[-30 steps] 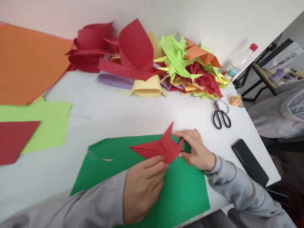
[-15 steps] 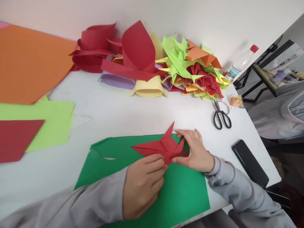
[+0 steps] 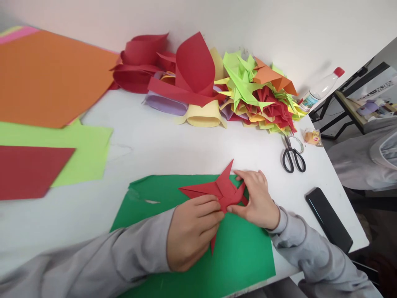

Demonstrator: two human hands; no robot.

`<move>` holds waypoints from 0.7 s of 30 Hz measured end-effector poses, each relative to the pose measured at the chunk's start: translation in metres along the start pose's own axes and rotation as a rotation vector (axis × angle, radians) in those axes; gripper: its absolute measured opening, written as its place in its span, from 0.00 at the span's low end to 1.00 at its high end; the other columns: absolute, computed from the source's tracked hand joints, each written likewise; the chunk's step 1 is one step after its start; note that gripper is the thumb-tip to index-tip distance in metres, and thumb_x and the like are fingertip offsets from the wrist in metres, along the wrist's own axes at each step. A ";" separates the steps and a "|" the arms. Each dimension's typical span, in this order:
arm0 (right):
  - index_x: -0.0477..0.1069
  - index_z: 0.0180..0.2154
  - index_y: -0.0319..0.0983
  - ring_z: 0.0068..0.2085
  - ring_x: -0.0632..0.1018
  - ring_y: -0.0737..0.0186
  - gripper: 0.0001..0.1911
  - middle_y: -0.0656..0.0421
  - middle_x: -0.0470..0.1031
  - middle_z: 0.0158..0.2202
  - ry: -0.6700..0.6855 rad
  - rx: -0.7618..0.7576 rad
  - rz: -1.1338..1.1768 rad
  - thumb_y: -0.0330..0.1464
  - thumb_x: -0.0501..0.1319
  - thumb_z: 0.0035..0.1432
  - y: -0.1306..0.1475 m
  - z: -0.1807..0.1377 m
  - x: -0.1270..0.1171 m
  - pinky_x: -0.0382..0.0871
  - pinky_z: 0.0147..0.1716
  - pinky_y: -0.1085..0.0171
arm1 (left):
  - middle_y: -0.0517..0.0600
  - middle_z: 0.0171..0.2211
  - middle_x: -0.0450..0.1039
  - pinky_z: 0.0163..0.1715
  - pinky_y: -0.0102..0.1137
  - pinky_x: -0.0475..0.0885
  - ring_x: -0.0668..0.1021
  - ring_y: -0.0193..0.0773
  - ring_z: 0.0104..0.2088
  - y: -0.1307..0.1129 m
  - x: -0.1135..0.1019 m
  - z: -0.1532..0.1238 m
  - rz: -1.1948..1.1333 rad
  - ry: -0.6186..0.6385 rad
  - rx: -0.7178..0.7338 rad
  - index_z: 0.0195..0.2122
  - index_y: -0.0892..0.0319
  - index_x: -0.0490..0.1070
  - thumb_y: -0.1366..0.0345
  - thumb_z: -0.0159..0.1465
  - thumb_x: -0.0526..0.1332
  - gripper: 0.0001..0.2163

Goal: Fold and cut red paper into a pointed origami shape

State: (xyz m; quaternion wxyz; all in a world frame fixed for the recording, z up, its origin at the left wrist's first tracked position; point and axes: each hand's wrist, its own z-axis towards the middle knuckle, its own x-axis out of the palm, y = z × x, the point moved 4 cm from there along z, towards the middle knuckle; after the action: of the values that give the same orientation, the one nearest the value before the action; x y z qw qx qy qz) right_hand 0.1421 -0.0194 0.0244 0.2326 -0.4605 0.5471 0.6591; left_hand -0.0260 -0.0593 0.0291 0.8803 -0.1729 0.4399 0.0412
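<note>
Where the head view looks down, left hand point(image 3: 194, 232) pinches red folded paper point(image 3: 227, 190) atop the green sheet point(image 3: 245, 248), likely steadying it; right hand point(image 3: 257, 200) spans its right-hand points, thumb touching, grip closure unclear. Scissors point(image 3: 290, 149) lie beyond the sheet's right side, presumably for working room.

Folded red star point(image 3: 228, 191) over green sheet point(image 3: 245, 252)

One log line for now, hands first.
left hand: holding red folded paper | right hand: touching same paper | beneath: green sheet | nearby: scissors
</note>
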 end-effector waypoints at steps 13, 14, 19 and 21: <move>0.58 0.58 0.42 0.55 0.66 0.49 0.41 0.52 0.67 0.52 0.029 0.014 -0.001 0.42 0.69 0.44 0.004 0.000 0.001 0.41 0.62 0.41 | 0.54 0.29 0.75 0.53 0.41 0.67 0.74 0.41 0.33 -0.010 0.013 0.002 0.088 0.132 0.012 0.28 0.59 0.72 0.69 0.58 0.55 0.07; 0.58 0.58 0.43 0.55 0.66 0.49 0.41 0.52 0.67 0.52 0.032 0.014 -0.001 0.42 0.69 0.44 0.004 0.000 0.001 0.41 0.62 0.41 | 0.53 0.29 0.75 0.52 0.41 0.68 0.73 0.41 0.32 -0.009 0.012 0.003 0.079 0.126 0.011 0.28 0.59 0.72 0.69 0.57 0.55 0.06; 0.58 0.58 0.45 0.56 0.66 0.48 0.44 0.54 0.67 0.52 0.028 0.017 -0.009 0.41 0.71 0.40 0.003 -0.001 0.002 0.41 0.62 0.40 | 0.51 0.24 0.71 0.49 0.42 0.70 0.72 0.39 0.28 -0.003 0.002 0.002 -0.011 0.039 0.040 0.23 0.59 0.67 0.72 0.54 0.54 0.06; 0.58 0.59 0.44 0.56 0.66 0.49 0.45 0.54 0.67 0.52 0.023 0.013 -0.017 0.41 0.72 0.39 0.003 -0.001 0.002 0.41 0.62 0.41 | 0.52 0.25 0.72 0.48 0.41 0.71 0.73 0.41 0.30 0.000 -0.002 0.000 0.016 -0.025 0.004 0.24 0.59 0.68 0.74 0.53 0.54 0.06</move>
State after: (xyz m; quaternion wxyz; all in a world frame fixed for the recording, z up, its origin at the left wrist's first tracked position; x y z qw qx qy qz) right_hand 0.1391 -0.0213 0.0238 0.2349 -0.4712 0.5501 0.6482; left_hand -0.0267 -0.0590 0.0308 0.8857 -0.1670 0.4305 0.0492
